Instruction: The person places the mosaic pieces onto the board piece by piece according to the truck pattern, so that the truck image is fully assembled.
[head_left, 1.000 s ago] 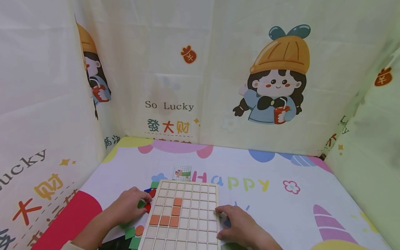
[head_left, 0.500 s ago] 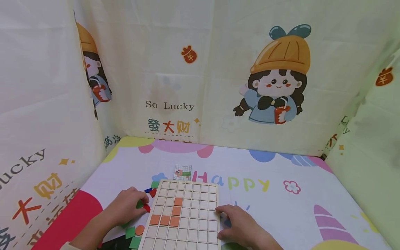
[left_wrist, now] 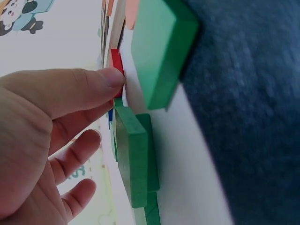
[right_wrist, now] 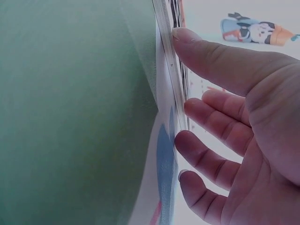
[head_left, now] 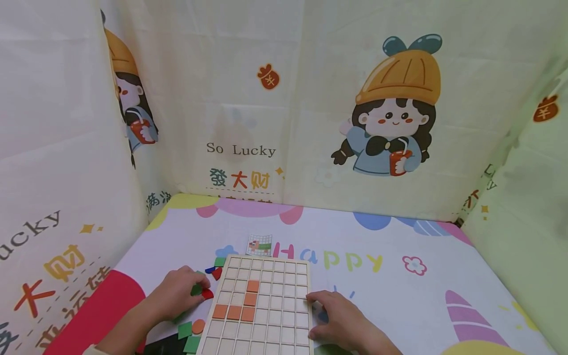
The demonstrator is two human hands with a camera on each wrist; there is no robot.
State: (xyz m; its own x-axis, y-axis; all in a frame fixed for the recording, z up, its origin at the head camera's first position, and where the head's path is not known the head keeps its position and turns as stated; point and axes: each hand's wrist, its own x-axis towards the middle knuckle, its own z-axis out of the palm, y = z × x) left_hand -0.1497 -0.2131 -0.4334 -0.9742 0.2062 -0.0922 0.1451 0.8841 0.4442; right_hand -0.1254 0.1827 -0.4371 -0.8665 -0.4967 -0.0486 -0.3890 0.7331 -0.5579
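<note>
A pale wooden grid board lies before me, with several orange square tiles in its cells. Left of it, my left hand pinches a small red tile between thumb and index finger. In the left wrist view part of this red tile shows past the thumb, and the other fingers are loosely bent. Green tiles lie just beneath that hand. My right hand rests its thumb and fingertips against the board's right edge; in the right wrist view the fingers are spread and slightly bent.
A small card with a coloured grid picture lies behind the board. Along its left side are another red tile, a blue tile, an orange disc and green squares. Fabric walls enclose the table.
My left hand has drawn slightly left, and the red tile at its fingertips has shifted the same way. My right hand and the board stay put.
</note>
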